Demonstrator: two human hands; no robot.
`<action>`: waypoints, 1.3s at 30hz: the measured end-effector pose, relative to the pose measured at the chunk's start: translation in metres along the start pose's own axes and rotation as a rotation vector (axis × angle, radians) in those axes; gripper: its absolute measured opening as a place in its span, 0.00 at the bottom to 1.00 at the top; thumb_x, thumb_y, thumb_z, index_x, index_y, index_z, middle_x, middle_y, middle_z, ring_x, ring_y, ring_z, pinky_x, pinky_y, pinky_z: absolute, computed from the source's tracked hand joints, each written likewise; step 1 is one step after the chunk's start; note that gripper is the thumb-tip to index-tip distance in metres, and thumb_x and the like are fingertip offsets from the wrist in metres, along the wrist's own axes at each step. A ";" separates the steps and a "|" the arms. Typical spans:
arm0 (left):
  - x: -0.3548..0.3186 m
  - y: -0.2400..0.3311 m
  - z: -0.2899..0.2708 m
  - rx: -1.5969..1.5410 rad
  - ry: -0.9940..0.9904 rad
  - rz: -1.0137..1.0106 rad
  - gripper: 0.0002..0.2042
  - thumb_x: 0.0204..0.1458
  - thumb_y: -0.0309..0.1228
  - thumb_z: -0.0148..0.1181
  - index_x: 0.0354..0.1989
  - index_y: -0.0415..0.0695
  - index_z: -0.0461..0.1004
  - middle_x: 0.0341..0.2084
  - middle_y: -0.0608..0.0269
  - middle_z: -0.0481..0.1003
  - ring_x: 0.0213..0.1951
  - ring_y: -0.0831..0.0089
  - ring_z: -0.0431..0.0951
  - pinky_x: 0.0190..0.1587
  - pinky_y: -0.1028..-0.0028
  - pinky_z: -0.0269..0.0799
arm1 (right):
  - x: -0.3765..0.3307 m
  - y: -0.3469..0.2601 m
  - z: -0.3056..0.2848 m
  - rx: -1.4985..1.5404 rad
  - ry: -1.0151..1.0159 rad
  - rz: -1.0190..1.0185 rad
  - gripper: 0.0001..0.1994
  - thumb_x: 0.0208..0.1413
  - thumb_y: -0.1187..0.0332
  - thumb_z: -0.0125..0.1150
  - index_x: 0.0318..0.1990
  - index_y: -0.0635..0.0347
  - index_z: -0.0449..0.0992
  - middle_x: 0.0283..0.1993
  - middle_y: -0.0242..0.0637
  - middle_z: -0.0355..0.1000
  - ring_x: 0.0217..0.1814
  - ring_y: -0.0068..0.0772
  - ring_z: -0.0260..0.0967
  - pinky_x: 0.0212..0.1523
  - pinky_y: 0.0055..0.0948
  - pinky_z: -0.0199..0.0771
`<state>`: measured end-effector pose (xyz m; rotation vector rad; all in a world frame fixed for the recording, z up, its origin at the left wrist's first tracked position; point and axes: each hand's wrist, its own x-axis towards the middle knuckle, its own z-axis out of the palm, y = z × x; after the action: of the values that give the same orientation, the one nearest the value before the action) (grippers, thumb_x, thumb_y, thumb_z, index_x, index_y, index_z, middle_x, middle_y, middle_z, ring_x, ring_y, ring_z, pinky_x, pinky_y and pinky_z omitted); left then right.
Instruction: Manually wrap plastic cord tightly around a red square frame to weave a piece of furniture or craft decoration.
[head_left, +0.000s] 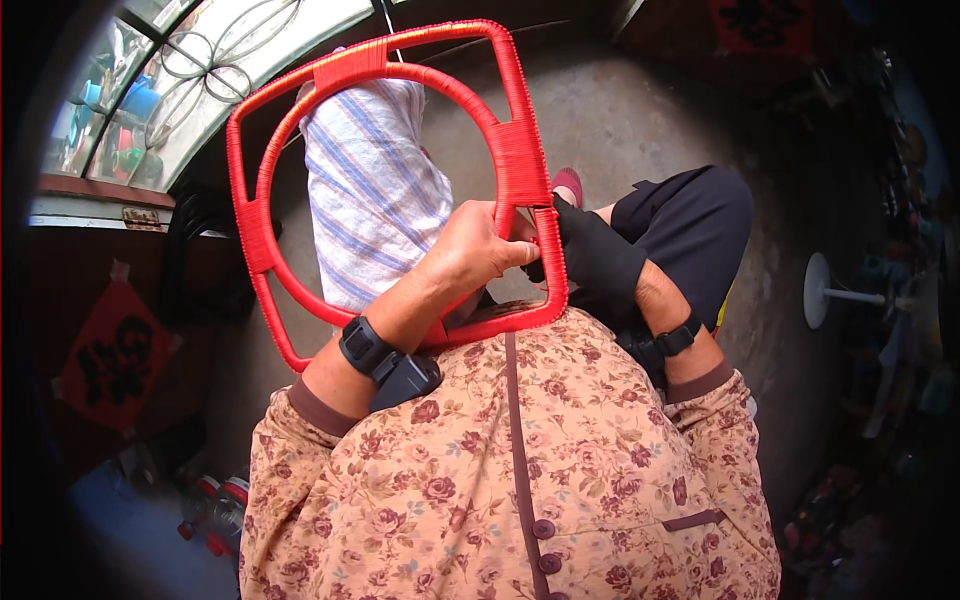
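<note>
The red frame (390,170) hides the right hand's (600,255) fingertips.

One red wrapped frame (390,190), two hands, two wristbands

I have only 1 view, from the head, looking steeply down over my floral shirt front (520,480), which fills the lower middle of the frame. The lens sits close: my left hand (470,252) and right hand (600,262) land dead centre. The fisheye bends and darkens the rim, and concrete floor (620,120) lies at the top.
</note>
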<state>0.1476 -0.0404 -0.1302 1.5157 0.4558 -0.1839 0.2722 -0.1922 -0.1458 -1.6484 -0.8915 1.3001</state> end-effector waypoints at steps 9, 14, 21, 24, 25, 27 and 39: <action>0.002 -0.005 0.000 -0.247 0.097 -0.018 0.09 0.47 0.28 0.62 0.36 0.39 0.77 0.28 0.67 0.77 0.28 0.79 0.75 0.30 0.77 0.71 | -0.001 -0.006 -0.007 0.312 0.332 -0.209 0.31 0.56 0.75 0.60 0.67 0.60 0.54 0.49 0.43 0.71 0.47 0.31 0.72 0.45 0.29 0.75; 0.001 -0.001 -0.004 -0.534 0.017 -0.045 0.08 0.46 0.29 0.57 0.35 0.41 0.75 0.29 0.65 0.76 0.33 0.76 0.76 0.33 0.76 0.71 | -0.007 -0.004 -0.017 0.857 0.616 -0.245 0.27 0.58 0.68 0.59 0.64 0.60 0.60 0.52 0.43 0.72 0.47 0.30 0.74 0.47 0.26 0.75; 0.005 -0.011 -0.006 -0.647 0.008 -0.028 0.10 0.47 0.28 0.57 0.38 0.38 0.73 0.28 0.61 0.76 0.30 0.71 0.77 0.33 0.73 0.72 | -0.016 -0.033 0.009 -0.456 0.513 -0.432 0.26 0.52 0.64 0.65 0.60 0.48 0.68 0.37 0.33 0.77 0.25 0.24 0.72 0.25 0.28 0.73; 0.005 -0.013 -0.006 -0.706 0.008 -0.030 0.10 0.47 0.28 0.57 0.38 0.38 0.72 0.29 0.59 0.76 0.30 0.70 0.77 0.34 0.71 0.74 | -0.022 -0.051 0.016 -1.071 0.508 -0.494 0.28 0.43 0.75 0.68 0.56 0.52 0.71 0.36 0.38 0.75 0.28 0.32 0.74 0.28 0.29 0.72; 0.005 -0.012 -0.006 -0.761 0.010 -0.043 0.11 0.47 0.28 0.57 0.38 0.37 0.72 0.30 0.58 0.76 0.30 0.70 0.77 0.35 0.71 0.75 | -0.022 -0.051 0.017 -1.071 0.508 -0.495 0.28 0.43 0.75 0.68 0.56 0.52 0.71 0.36 0.38 0.75 0.28 0.32 0.74 0.28 0.29 0.72; 0.004 -0.011 -0.007 -0.818 0.013 -0.052 0.11 0.47 0.28 0.57 0.38 0.37 0.72 0.31 0.58 0.76 0.30 0.69 0.77 0.35 0.70 0.75 | -0.021 -0.052 0.018 -1.058 0.516 -0.578 0.24 0.43 0.75 0.67 0.51 0.52 0.72 0.34 0.40 0.74 0.31 0.41 0.73 0.31 0.34 0.72; -0.005 0.003 -0.004 -0.441 -0.085 -0.141 0.10 0.49 0.31 0.60 0.37 0.40 0.73 0.29 0.66 0.75 0.29 0.79 0.75 0.29 0.78 0.74 | -0.015 -0.012 -0.032 -0.374 0.768 -0.267 0.06 0.52 0.73 0.60 0.38 0.59 0.76 0.31 0.37 0.75 0.31 0.23 0.71 0.33 0.27 0.71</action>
<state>0.1438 -0.0368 -0.1252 1.0411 0.4986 -0.2400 0.2999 -0.2069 -0.1255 -2.0075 -0.8474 0.2590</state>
